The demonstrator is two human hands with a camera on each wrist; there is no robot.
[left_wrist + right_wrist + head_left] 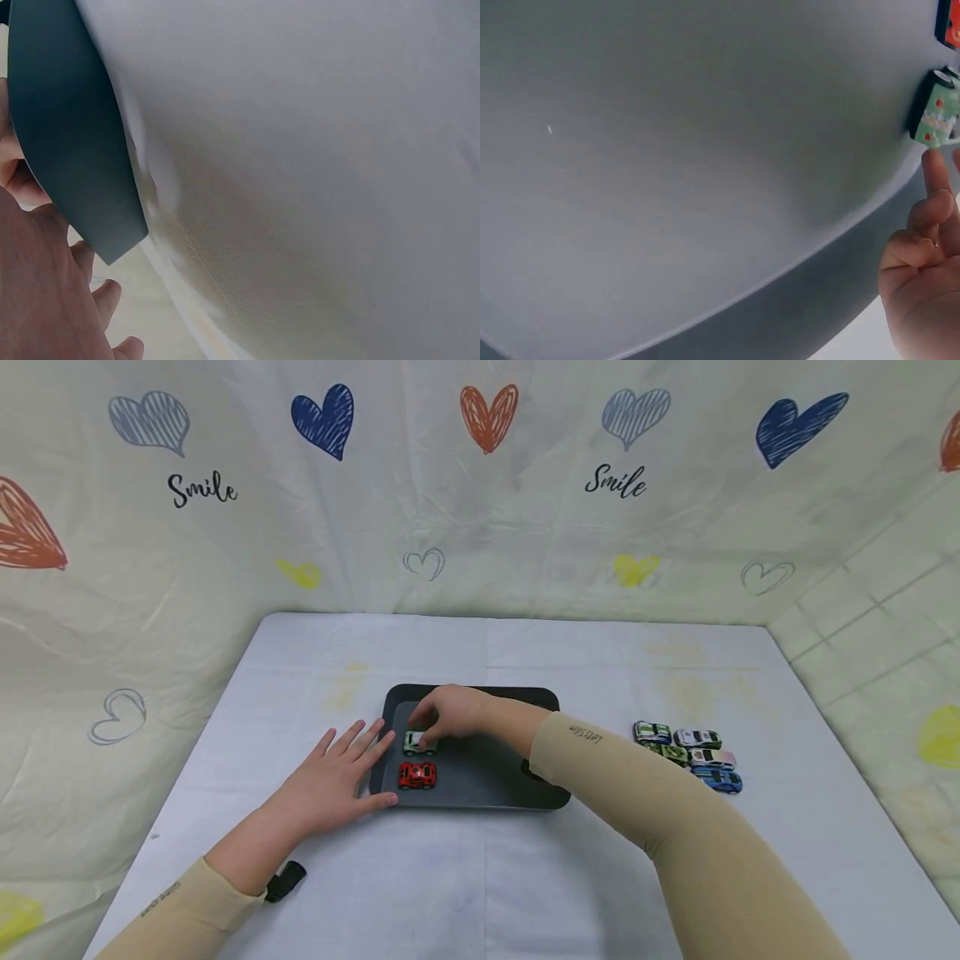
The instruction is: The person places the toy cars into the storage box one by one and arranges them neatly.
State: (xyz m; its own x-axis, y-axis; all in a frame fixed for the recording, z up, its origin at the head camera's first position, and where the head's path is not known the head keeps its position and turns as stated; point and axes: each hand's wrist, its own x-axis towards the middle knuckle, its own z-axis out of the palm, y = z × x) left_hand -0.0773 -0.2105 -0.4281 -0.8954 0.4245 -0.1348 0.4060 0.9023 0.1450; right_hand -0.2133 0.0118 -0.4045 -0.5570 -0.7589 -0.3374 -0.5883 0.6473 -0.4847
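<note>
A dark grey tray lies on the white table. Inside it, at the left, a red toy car stands in front of a light green toy car. My right hand reaches in from the right, thumb and fingers bent down at the light green car, which it pinches; in the right wrist view, fingertips are right at the car's edge. My left hand lies at the tray's left rim, fingers spread and straight, thumb along the front corner. In the left wrist view the tray's outer side shows beside that hand.
Right of the tray, several toy cars stand in a group, among them a blue one and a white one. A black object shows by the left wrist. A curtain with hearts hangs behind the table.
</note>
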